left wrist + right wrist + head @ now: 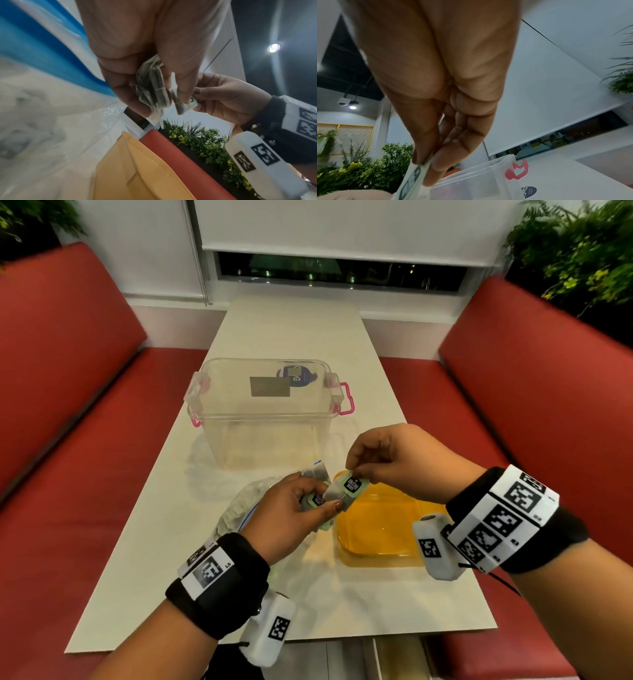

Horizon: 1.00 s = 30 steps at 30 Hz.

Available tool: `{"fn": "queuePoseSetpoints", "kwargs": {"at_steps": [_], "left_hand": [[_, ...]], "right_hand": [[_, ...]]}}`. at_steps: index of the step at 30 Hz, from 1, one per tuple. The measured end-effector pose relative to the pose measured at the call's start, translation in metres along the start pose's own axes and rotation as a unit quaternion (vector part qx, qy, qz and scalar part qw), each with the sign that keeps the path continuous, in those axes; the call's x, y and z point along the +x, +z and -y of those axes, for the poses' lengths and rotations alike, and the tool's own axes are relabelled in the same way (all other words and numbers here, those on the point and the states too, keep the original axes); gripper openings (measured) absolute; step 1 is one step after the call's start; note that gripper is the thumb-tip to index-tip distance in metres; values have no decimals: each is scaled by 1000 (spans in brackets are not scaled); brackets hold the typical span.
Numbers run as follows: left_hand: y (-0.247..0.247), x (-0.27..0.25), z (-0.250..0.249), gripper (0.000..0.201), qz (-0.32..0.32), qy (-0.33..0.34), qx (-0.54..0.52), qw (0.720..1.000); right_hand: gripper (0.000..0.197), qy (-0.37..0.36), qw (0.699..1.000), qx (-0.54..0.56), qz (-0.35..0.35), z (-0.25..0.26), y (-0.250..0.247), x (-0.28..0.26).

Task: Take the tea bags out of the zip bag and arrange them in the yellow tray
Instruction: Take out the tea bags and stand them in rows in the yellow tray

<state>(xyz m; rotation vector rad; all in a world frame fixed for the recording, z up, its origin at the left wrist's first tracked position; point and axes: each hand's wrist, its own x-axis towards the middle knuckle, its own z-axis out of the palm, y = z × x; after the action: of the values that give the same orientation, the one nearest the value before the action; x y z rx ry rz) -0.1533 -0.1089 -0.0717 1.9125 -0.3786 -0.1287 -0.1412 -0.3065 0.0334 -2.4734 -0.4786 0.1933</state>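
Pinched between thumb and forefinger, the right hand (394,460) holds the pale green square paper tag (354,485) of one grey tea bag (337,495), whose pouch hangs from the tag above the near-left corner of the translucent yellow plastic tray (380,529). Black lettering on the tag sits upside down to the head camera and cannot be read. From the right wrist only the tag's edge shows between the fingertips (436,167).

Left hand (291,515), fingers curled, grips a bunch of grey tea bags (152,89) with a second green tag among them; how many there are cannot be told, since the fingers cover most of the bunch. Both hands meet above the table, touching at the shared tea bag.

Beneath the left hand lies the crumpled clear zip bag with a blue seal strip (239,508), blurred and partly hidden by the wrist. Beyond stands a clear plastic storage box with pink latches (267,405); its round dark label shows partial lettering, "Clav" from the right wrist, the rest cut off. All rest on the white table (291,330).
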Motion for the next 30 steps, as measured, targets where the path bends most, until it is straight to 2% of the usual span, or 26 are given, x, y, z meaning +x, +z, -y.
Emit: {"fn": "queuePoseSetpoints", "kwargs": {"at_steps": [3, 6, 15, 19, 21, 26, 30], "left_hand": [[2, 2, -4, 6, -16, -14, -41, 999], [4, 4, -7, 8, -23, -13, -42, 999], [22, 15, 1, 15, -50, -69, 9, 996], [36, 19, 14, 36, -30, -119, 169, 978], [43, 20, 17, 44, -12, -147, 189, 971], [53, 22, 18, 27, 18, -191, 199, 961], [55, 20, 18, 30, 20, -193, 193, 962]], "right_hand": [[13, 0, 1000, 13, -10, -2, -1, 1], [14, 16, 1000, 12, 10, -4, -2, 2], [10, 40, 999, 2, -5, -23, -2, 14], [17, 87, 989, -110, 45, -45, 4, 32], [18, 103, 979, -155, 80, -52, 12, 42], [12, 97, 964, -222, 105, -63, 36, 64], [10, 104, 956, -242, 131, -68, 50, 77]]}}
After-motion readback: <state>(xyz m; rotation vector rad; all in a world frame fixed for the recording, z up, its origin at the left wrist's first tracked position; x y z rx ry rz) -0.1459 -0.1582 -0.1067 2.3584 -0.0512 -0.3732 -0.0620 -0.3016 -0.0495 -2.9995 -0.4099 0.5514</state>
